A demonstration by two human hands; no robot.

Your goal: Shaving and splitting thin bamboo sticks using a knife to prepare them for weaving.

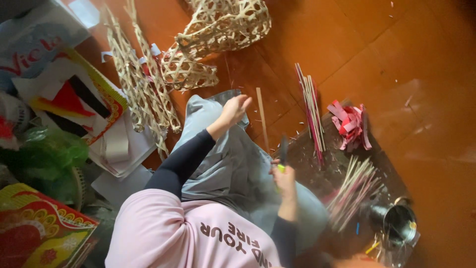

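Head view: right hand [284,179] clenched on a dark-bladed knife with yellow-green handle [283,155] above the grey-trousered lap. Left hand [236,108] released, fingers loose, just beside a thin flat bamboo strip [262,118] lying on the orange wooden floor [396,44].

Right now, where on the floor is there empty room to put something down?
The wooden floor is bare at upper right, beyond the pink paper strips and right of the woven basket. It is crowded by the stick bundle, metal tin and paper pile.
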